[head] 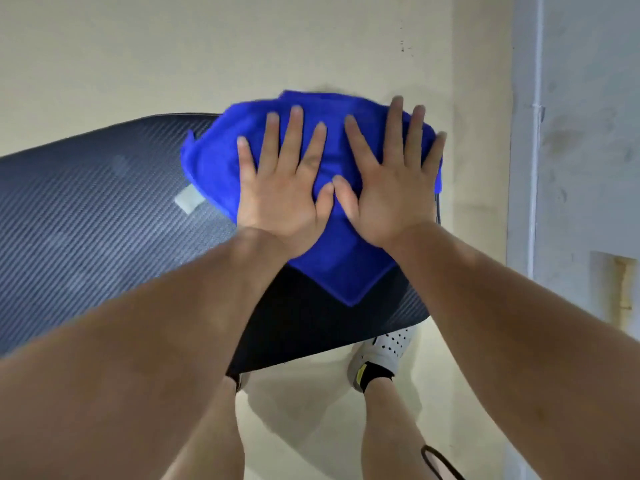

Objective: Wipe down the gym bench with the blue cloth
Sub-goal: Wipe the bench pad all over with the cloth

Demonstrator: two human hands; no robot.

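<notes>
The blue cloth (339,271) lies spread over the right end of the gym bench (90,209), a dark pad with a woven, carbon-like pattern. Its far edge hangs past the bench end. My left hand (284,188) presses flat on the cloth, fingers spread. Beside it my right hand (391,181) also lies flat on the cloth, and the two thumbs touch. A small white label (188,199) sticks out at the cloth's left edge. The cloth's near corner points toward me.
A pale floor (138,57) surrounds the bench. A white wall (581,133) rises on the right. My white shoe (384,355) stands under the bench's near edge. A black cord loop (438,462) lies on the floor at the bottom right.
</notes>
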